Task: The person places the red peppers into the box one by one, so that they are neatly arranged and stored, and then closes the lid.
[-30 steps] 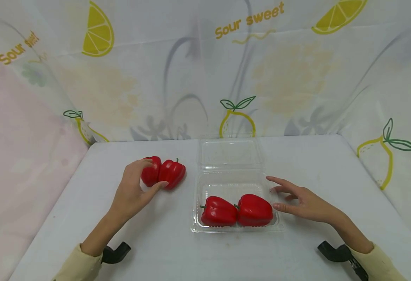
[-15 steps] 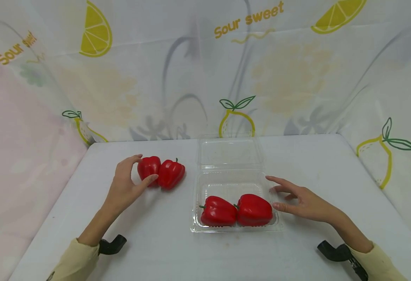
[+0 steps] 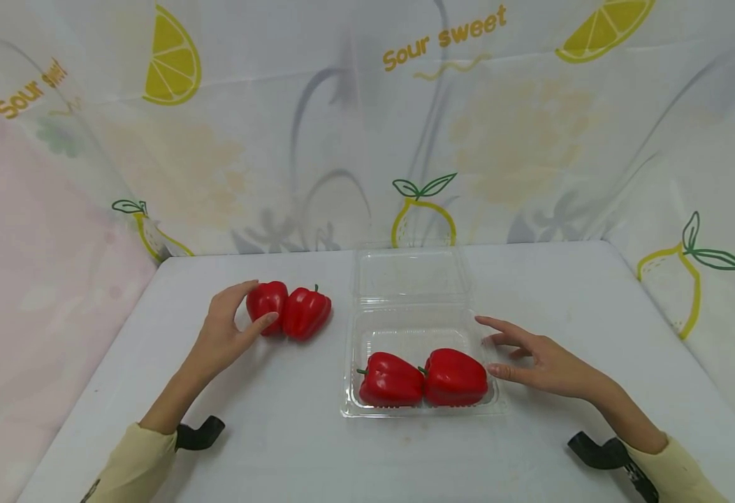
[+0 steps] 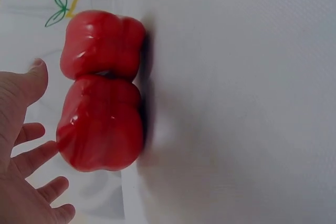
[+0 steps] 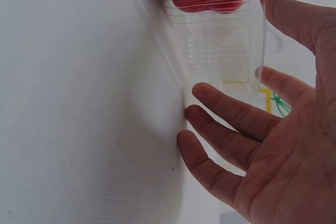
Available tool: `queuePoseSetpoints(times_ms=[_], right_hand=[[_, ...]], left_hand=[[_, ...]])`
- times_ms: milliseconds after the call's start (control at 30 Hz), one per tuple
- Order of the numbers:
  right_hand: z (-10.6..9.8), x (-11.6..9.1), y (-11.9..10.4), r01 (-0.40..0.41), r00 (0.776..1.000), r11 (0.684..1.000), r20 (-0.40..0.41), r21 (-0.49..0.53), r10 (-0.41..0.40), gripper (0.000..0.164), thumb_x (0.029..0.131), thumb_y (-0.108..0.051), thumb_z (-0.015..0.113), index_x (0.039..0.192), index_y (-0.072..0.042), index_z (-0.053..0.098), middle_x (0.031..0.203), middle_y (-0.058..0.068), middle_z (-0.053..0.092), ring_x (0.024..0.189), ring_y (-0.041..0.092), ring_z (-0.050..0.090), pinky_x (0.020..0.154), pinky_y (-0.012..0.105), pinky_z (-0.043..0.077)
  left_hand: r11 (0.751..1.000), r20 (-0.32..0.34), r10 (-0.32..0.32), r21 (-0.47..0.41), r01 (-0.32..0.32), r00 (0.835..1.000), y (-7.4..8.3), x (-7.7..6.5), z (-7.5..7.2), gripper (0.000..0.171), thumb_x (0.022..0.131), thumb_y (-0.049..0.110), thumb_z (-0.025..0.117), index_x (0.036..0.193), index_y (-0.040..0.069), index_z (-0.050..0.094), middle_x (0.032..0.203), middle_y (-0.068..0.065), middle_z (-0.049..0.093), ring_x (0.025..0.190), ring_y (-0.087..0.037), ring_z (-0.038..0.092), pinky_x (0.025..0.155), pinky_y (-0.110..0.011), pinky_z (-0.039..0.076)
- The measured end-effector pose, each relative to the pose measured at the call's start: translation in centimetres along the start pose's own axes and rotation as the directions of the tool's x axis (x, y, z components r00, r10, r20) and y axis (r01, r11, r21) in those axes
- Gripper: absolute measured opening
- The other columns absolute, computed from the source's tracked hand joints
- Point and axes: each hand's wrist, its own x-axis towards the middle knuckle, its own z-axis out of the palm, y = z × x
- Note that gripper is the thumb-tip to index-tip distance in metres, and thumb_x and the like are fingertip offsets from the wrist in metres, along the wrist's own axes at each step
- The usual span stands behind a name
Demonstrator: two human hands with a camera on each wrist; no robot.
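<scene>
Two red bell peppers stand side by side on the left of the table, a left one (image 3: 267, 307) and a right one (image 3: 307, 313) with a green stem. My left hand (image 3: 226, 328) is spread around the left pepper; the left wrist view has its thumb and fingers apart, one fingertip right at the pepper. A clear plastic clamshell box (image 3: 374, 325) lies with its lid back. Along its front sit two more bell peppers, one (image 3: 391, 381) beside the other (image 3: 455, 377). My right hand (image 3: 546, 367) has loosely extended fingers, thumb and index tips at the box's right rim (image 5: 262, 40).
The box's transparent lid (image 3: 411, 274) lies flat behind it, toward the table's back edge. A printed lemon cloth (image 3: 342, 126) hangs behind the white table (image 3: 418, 461). Black wrist mounts, left (image 3: 200, 433) and right (image 3: 597, 450), jut inward from the sleeves.
My left hand has drawn back to the left, its thumb leaving the right pepper's front for the left pepper's. The left pepper sits slightly further left. My right hand and the box stay put.
</scene>
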Motion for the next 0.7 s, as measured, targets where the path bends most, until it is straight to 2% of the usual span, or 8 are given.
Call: queuePoseSetpoints(times_ms=[167,333,700], right_hand=[[0.0,0.0,0.0,0.006,1.000,1.000,0.001,0.001,-0.006,0.074,0.090,-0.035,0.072,0.152,-0.022,0.035,0.139,0.009,0.054,0.118,0.028,0.058,0.084,0.038,0.054],[0.0,-0.1,0.1,0.013,1.000,1.000,0.005,0.010,-0.013,0.073,0.091,-0.035,0.071,0.153,-0.022,0.035,0.139,0.009,0.054,0.118,0.027,0.058,0.085,0.039,0.054],[0.1,-0.1,0.2,0.020,1.000,1.000,-0.008,-0.007,-0.020,0.074,0.090,-0.036,0.072,0.153,-0.022,0.035,0.137,0.008,0.056,0.116,0.026,0.059,0.083,0.037,0.054]], left_hand=[[1.000,0.003,0.017,0.000,-0.017,1.000,-0.4,0.2,0.0,0.060,0.082,0.013,0.080,0.134,0.001,0.052,0.134,-0.019,0.053,0.125,-0.040,0.044,0.093,-0.066,0.042],[1.000,-0.009,0.014,0.018,-0.014,1.000,-0.6,0.1,-0.1,0.052,0.083,0.013,0.079,0.130,0.003,0.057,0.131,-0.019,0.052,0.122,-0.039,0.044,0.083,-0.063,0.049],[0.997,-0.020,0.024,0.072,-0.022,1.000,-1.3,-0.1,-0.3,0.051,0.083,0.011,0.079,0.130,0.005,0.059,0.126,-0.020,0.049,0.118,-0.040,0.041,0.076,-0.059,0.052]])
